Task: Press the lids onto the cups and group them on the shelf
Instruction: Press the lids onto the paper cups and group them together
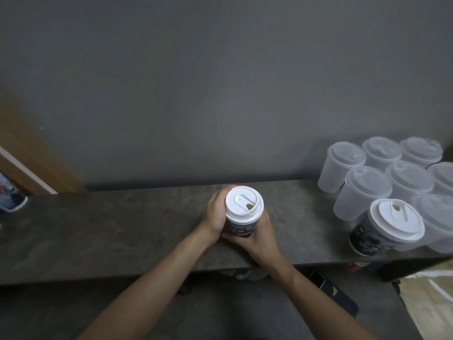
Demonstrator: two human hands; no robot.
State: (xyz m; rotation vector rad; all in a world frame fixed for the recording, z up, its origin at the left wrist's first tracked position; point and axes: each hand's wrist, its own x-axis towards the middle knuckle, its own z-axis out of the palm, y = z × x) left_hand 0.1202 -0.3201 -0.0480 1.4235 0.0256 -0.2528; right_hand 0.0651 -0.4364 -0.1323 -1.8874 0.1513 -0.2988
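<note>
**Both hands clamped on a lidded cup at mid-shelf**

Both hands close together around one dark printed paper cup (241,229): the left hand (215,213) wraps its side at nine o'clock, the right hand (255,235) cradles the lower wall at five o'clock. Its white lid (244,204) looks seated, sip hole open. The cup stands at the middle of the stone shelf (98,231).

It likely handles light, with a thin wall that dents under a squeeze, so the firmest hold is probably just under the stiff rim, and an empty cup tips easily.

At three o'clock, well apart, a second printed cup (367,238) with a white lid leans against the group. Farther back at two o'clock stand the lidded translucent plastic cups (362,195), touching one another.
</note>
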